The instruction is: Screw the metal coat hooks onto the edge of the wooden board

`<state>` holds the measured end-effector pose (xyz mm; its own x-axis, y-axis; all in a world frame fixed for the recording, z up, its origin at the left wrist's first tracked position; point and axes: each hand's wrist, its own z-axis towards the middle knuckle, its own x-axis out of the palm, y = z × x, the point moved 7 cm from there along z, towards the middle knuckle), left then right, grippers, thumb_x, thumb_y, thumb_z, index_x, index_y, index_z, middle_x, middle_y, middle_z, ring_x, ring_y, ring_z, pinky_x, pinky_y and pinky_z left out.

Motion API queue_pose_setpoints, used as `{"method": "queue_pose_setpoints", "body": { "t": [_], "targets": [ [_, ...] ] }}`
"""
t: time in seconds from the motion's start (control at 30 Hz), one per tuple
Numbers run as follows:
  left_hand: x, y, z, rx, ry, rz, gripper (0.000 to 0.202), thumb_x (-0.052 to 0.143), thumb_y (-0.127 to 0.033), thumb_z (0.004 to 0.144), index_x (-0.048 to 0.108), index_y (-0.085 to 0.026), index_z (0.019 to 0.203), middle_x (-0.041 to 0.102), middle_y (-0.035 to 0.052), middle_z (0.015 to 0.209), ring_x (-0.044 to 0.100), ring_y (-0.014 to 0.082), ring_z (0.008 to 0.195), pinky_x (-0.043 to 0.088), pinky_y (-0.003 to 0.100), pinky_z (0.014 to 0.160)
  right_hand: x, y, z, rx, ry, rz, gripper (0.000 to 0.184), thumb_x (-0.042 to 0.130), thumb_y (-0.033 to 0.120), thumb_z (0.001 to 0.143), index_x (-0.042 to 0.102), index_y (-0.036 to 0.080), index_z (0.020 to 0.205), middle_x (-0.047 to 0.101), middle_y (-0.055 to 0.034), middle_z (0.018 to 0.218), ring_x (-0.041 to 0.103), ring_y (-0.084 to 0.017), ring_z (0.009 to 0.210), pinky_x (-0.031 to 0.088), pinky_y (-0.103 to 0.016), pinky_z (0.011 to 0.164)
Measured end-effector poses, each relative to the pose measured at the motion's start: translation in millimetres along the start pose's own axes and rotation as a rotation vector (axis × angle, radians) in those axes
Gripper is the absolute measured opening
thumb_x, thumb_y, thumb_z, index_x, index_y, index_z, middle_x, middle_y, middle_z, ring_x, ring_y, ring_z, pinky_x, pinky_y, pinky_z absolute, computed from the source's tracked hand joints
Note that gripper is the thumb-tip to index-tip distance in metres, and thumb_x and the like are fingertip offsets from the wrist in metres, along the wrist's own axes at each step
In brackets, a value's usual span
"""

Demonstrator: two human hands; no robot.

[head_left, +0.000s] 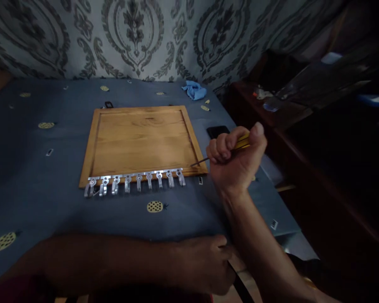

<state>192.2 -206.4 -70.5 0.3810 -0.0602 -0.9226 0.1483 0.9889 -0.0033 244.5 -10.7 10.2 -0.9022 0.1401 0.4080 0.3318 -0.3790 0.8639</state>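
Observation:
A wooden board (pixel 142 139) with a raised rim lies flat on the blue cloth. A row of several metal hooks (pixel 135 182) lines its near edge. My right hand (pixel 235 162) is closed in a fist round a yellow-handled screwdriver (pixel 241 143). Its thin shaft points left, with the tip at the board's near right corner. My left hand (pixel 204 265) rests low at the table's near edge, fingers curled over a dark object I cannot make out.
The blue pineapple-print cloth (pixel 34 176) covers the table. A crumpled blue rag (pixel 194 90) lies at the back, and a black phone (pixel 217 130) lies right of the board. A dark wooden shelf (pixel 303 126) with clutter stands to the right. Patterned wallpaper is behind.

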Motion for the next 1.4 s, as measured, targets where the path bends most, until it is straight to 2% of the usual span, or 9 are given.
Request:
{"method": "queue_pose_setpoints", "body": {
  "t": [0.2, 0.33, 0.5, 0.6, 0.73, 0.87, 0.97, 1.07, 1.4],
  "targets": [
    [5.7, 0, 1, 0.025, 0.123, -0.019, 0.006, 0.071, -0.022, 0.081, 0.073, -0.022, 0.075, 0.058, 0.0028, 0.063, 0.055, 0.0182, 0.067, 0.031, 0.032, 0.061, 3, -9, -3, -0.030, -0.031, -0.077, 0.061, 0.066, 0.072, 0.077, 0.042, 0.022, 0.051, 0.031, 0.0084, 0.041, 0.026, -0.007, 0.037, 0.016, -0.023, 0.038],
    [4.2, -1, 2, 0.031, 0.215, 0.028, 0.002, 0.072, -0.022, 0.081, 0.073, -0.022, 0.082, 0.064, 0.0027, 0.071, 0.058, 0.0185, 0.072, 0.035, 0.033, 0.064, 5, -18, -3, -0.069, 0.049, -0.280, 0.060, 0.054, 0.072, 0.086, 0.045, 0.022, 0.053, 0.038, 0.0057, 0.044, 0.034, -0.009, 0.040, 0.027, -0.025, 0.043],
    [-31.2, -3, -8, -0.105, 0.158, 0.068, 0.009, 0.066, -0.023, 0.091, 0.070, -0.022, 0.098, 0.069, 0.0036, 0.097, 0.060, 0.0197, 0.096, 0.041, 0.035, 0.077, -6, -9, -5, -0.156, -0.011, -0.444, 0.062, 0.044, 0.075, 0.088, 0.052, 0.023, 0.054, 0.050, 0.0003, 0.050, 0.047, -0.014, 0.049, 0.037, -0.029, 0.052],
    [-61.4, -1, -41, -0.324, 0.051, 0.137, 0.015, 0.053, -0.025, 0.101, 0.065, -0.020, 0.108, 0.067, 0.0052, 0.111, 0.056, 0.0204, 0.109, 0.042, 0.037, 0.087, -32, 4, -16, -0.198, -0.106, -0.521, 0.063, 0.046, 0.077, 0.086, 0.060, 0.021, 0.058, 0.059, -0.0040, 0.062, 0.053, -0.018, 0.063, 0.039, -0.032, 0.060],
    [-96.5, 2, -133, -0.786, -0.118, 0.247, 0.019, 0.050, -0.029, 0.102, 0.059, -0.020, 0.116, 0.068, 0.0079, 0.115, 0.056, 0.0232, 0.114, 0.044, 0.040, 0.097, -80, 11, -44, -0.169, -0.212, -0.623, 0.062, 0.054, 0.079, 0.079, 0.067, 0.020, 0.066, 0.055, -0.0046, 0.062, 0.048, -0.019, 0.060, 0.034, -0.033, 0.053],
    [-119.7, -23, -237, -1.185, -0.223, 0.436, 0.020, 0.047, -0.033, 0.101, 0.060, -0.024, 0.112, 0.070, 0.0075, 0.109, 0.059, 0.0275, 0.107, 0.047, 0.043, 0.090, -112, 0, -72, -0.009, -0.195, -0.569, 0.058, 0.059, 0.078, 0.077, 0.063, 0.020, 0.068, 0.050, 0.0008, 0.053, 0.040, -0.013, 0.044, 0.031, -0.030, 0.041],
    [-128.9, -47, -286, -1.355, -0.341, 0.463, 0.026, 0.045, -0.043, 0.100, 0.061, -0.024, 0.110, 0.070, 0.0073, 0.106, 0.062, 0.0282, 0.102, 0.049, 0.044, 0.089, -122, 0, -88, -0.019, -0.196, -0.540, 0.054, 0.069, 0.072, 0.072, 0.066, 0.019, 0.079, 0.059, -0.0004, 0.059, 0.047, -0.012, 0.045, 0.038, -0.028, 0.042],
    [-130.0, -53, -303, -1.464, -0.380, 0.451, 0.034, 0.043, -0.052, 0.096, 0.062, -0.025, 0.103, 0.071, 0.0067, 0.102, 0.064, 0.0284, 0.100, 0.050, 0.043, 0.090, -127, -1, -98, -0.035, -0.187, -0.518, 0.055, 0.071, 0.070, 0.070, 0.067, 0.018, 0.085, 0.065, -0.0031, 0.062, 0.055, -0.015, 0.049, 0.045, -0.028, 0.045],
    [-137.0, -27, -294, -1.631, -0.326, 0.570, 0.027, 0.044, -0.043, 0.094, 0.063, -0.024, 0.091, 0.068, 0.0053, 0.091, 0.063, 0.0251, 0.088, 0.048, 0.036, 0.080, -124, -6, -101, -0.067, -0.135, -0.491, 0.048, 0.072, 0.060, 0.070, 0.068, 0.016, 0.088, 0.067, -0.0046, 0.064, 0.060, -0.016, 0.053, 0.046, -0.028, 0.044]
  ]
}}
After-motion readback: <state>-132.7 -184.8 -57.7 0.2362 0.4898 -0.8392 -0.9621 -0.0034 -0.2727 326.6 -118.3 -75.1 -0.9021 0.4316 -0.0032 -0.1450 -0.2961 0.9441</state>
